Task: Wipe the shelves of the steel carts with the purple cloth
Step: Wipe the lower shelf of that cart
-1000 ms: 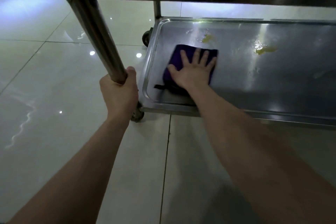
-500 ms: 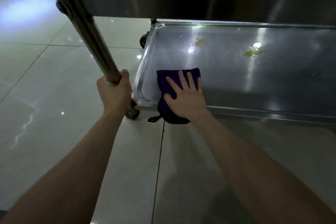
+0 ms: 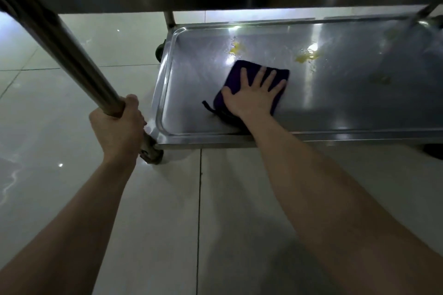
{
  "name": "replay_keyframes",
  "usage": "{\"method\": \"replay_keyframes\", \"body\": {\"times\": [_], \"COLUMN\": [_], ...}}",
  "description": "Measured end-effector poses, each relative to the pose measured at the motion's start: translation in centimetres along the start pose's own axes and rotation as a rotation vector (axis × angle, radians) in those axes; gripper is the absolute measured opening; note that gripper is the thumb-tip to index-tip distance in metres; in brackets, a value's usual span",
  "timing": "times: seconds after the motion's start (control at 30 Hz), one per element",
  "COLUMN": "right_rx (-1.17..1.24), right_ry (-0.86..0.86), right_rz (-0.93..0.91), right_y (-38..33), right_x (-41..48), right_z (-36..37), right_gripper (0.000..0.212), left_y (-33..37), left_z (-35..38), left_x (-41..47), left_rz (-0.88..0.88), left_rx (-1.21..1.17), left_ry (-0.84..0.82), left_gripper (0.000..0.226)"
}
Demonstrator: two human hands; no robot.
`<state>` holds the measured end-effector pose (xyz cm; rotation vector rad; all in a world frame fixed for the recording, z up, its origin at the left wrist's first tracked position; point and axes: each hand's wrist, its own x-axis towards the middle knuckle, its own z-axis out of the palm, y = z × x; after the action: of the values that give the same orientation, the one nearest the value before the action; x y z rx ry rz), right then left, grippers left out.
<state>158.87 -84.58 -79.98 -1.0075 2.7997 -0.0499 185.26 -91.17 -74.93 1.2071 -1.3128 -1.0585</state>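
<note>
Head view: one purple cloth lies on the cart's bottom shelf, left of its middle, pressed flat under the right hand, fingers straight and spread. The left hand grips one post (at the shelf's near-left corner). Two yellow smears sit toward the shelf's far edge.

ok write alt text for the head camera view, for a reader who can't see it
A person's right hand presses a folded dark purple cloth flat on the lower tray shelf of a stainless steel cart, while the left hand grips the cart's round steel corner post. Yellow smears lie on the shelf just beyond the cloth.
</note>
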Motion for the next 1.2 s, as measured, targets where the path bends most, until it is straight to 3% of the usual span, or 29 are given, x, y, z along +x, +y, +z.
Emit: {"method": "replay_keyframes", "body": {"times": [0.2, 0.4, 0.67, 0.77, 0.87, 0.93, 1.1, 1.2], "right_rx": [-0.038, 0.039, 0.052, 0.073, 0.039, 0.04, -0.011, -0.003], "right_ry": [-0.045, -0.035, 0.019, 0.023, 0.036, 0.034, 0.015, 0.019], "right_rz": [-0.408, -0.507, -0.116, 0.041, 0.189, 0.182, -0.191, -0.389], "right_y": [-13.7, -9.0, 14.2, 17.3, 13.1, 7.7, -8.2, -12.4], "right_x": [-3.9, -3.1, 1.5, 1.4, 1.0, 1.1, -1.7, -5.0], "right_z": [2.3, 2.2, -0.7, -1.0, -0.3, -0.3, 1.2, 3.0], "right_gripper": [0.085, 0.075, 0.075, 0.078, 0.084, 0.087, 0.084, 0.081], "left_y": [-0.1, 0.2, 0.1, -0.1, -0.3, -0.4, -0.6, -0.7], "left_z": [0.0, -0.3, -0.2, 0.0, 0.1, 0.1, 0.1, 0.0], "left_x": [0.2, 0.2, 0.2, 0.2, 0.1, 0.2, 0.5, 0.5], "left_rz": [0.008, 0.012, -0.015, 0.001, 0.009, -0.001, 0.011, 0.001], "left_rx": [0.003, 0.022, 0.023, 0.012, 0.008, -0.002, 0.003, -0.01], "left_ry": [-0.003, -0.007, 0.015, 0.012, 0.006, 0.021, 0.018, 0.02], "left_gripper": [0.022, 0.024, 0.02, 0.022, 0.023, 0.025, 0.028, 0.029]}}
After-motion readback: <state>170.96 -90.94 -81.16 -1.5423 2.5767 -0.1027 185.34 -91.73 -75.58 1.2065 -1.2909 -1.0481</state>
